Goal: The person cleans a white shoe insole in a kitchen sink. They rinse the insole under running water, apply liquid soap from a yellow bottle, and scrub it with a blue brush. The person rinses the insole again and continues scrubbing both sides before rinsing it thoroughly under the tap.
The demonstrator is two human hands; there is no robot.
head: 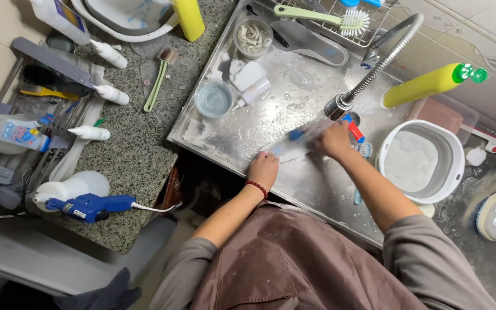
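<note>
Both hands hold a long clear plastic piece [294,142] with a blue part, over the steel sink [294,92]. My left hand [263,168], with a red bead bracelet at the wrist, grips its lower end. My right hand [334,140] grips the upper end just below the flexible spring faucet's head [338,106], where water is spraying. A red and blue item [355,132] sticks out beside my right hand. A toothbrush [363,150] lies in the sink next to that hand.
A white bucket [452,166] stands right of the sink, a yellow bottle with a green cap [426,86] behind it. In the sink are a small bowl [213,99], a jar [252,37] and white pieces. White nozzle bottles [110,93] and a blue glue gun [90,205] lie on the granite counter.
</note>
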